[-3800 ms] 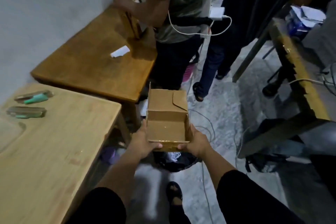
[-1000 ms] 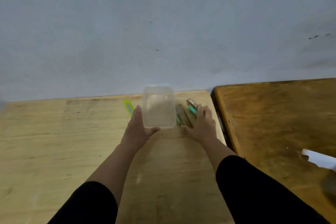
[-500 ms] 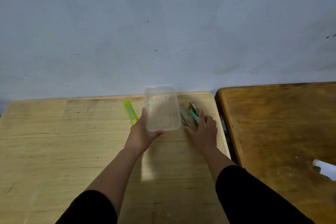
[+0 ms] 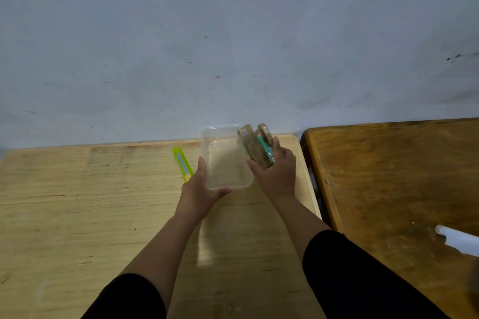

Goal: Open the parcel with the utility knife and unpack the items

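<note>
A clear plastic container (image 4: 225, 163) rests on the light wooden table (image 4: 103, 215), and my left hand (image 4: 201, 186) grips its near left corner. My right hand (image 4: 276, 171) is shut on two brown packaged items with teal parts (image 4: 255, 146), held lifted at the container's right rim. The yellow-green utility knife (image 4: 182, 163) lies flat on the table just left of my left hand. The cardboard parcel is out of sight.
A darker wooden table (image 4: 401, 184) adjoins on the right, with a white paper scrap (image 4: 456, 241) near its right edge. A grey wall (image 4: 233, 46) rises right behind both tables.
My right hand closed on the two packaged items and lifted them off the table toward the container. My left hand kept its hold on the container. Earlier I held the open cardboard box.
</note>
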The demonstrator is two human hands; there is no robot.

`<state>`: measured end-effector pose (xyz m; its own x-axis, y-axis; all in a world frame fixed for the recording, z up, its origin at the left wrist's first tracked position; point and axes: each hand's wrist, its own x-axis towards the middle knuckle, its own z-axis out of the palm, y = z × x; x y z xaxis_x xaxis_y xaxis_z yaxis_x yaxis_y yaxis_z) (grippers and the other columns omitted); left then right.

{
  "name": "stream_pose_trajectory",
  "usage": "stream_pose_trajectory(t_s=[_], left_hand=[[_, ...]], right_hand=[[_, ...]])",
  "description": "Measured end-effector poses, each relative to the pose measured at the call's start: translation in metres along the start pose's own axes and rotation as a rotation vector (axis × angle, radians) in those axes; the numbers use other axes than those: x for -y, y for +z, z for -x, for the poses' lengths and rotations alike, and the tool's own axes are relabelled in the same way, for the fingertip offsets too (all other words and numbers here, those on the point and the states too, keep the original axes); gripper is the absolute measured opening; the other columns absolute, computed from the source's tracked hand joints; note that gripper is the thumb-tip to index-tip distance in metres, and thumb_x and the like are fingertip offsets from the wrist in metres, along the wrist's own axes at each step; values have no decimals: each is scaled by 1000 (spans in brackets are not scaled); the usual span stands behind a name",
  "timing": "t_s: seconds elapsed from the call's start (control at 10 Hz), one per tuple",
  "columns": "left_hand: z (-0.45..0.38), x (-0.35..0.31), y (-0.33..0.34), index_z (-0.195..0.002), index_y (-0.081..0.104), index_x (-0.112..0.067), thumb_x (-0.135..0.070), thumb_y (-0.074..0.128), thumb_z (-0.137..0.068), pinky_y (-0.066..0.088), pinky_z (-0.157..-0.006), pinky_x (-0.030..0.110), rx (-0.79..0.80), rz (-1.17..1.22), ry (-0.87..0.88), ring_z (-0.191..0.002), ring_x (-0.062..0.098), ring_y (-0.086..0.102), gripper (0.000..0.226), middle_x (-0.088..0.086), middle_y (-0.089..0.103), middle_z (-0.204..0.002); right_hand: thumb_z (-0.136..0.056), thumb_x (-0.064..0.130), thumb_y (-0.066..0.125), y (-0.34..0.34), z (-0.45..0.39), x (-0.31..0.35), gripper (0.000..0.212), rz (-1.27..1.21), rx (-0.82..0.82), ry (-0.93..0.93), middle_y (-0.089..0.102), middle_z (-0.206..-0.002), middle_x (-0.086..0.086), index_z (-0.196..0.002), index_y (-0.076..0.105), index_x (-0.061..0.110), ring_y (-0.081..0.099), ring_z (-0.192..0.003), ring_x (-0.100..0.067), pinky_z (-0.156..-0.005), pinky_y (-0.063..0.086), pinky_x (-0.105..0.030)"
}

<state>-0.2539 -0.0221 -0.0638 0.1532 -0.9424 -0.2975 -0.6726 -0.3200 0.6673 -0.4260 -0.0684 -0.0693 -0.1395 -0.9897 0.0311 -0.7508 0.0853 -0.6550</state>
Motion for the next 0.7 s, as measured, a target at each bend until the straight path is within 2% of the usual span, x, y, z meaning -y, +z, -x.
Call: stream_pose_trajectory(t_s=[0.2, 0.4, 0.5, 0.6, 0.7], left_hand=[[-2, -2, -4, -148, 4, -14, -41, 76, -71, 40, -103, 39, 40, 49, 21, -129, 31, 43, 109, 9, 42, -145], [-3, 0, -4, -148, 3, -11, -40, 75, -71, 34, -104, 33, 44, 72, 39, -133, 27, 39, 110, 10, 37, -148], [-2, 0, -3, -148, 2, -12, -43, 76, -69, 34, -105, 32, 61, 83, 26, -133, 27, 38, 112, 9, 33, -150], [0, -2, -7, -148, 7, -11, -46, 75, -69, 32, -109, 36, 56, 109, 13, -136, 27, 33, 110, 9, 31, -151], [22, -4, -13, -143, 28, -9, -44, 72, -73, 36, -102, 30, -37, 180, 18, -127, 18, 42, 89, -1, 45, -137]], right_hand=[[-75, 50, 68, 28, 1, 31, 87, 60, 69, -139, 48, -122, -15, -144, 29, 13, 42, -112, -27, -98, 36, -35], [-86, 42, 57, 39, 6, 36, 63, 73, 152, -120, 49, -125, -15, -136, 41, 7, 40, -117, -27, -101, 38, -36], [-90, 29, 53, 31, 13, 36, 45, 64, 195, -138, 55, -120, -15, -126, 52, 2, 43, -114, -26, -98, 38, -35], [-89, 17, 53, 23, 27, 31, 31, 35, 131, -166, 59, -108, -15, -115, 60, 2, 49, -103, -25, -91, 47, -37], [-87, 13, 53, 15, 70, 20, 20, 8, 74, -197, 60, -99, -10, -99, 66, 6, 54, -93, -22, -86, 47, -30]])
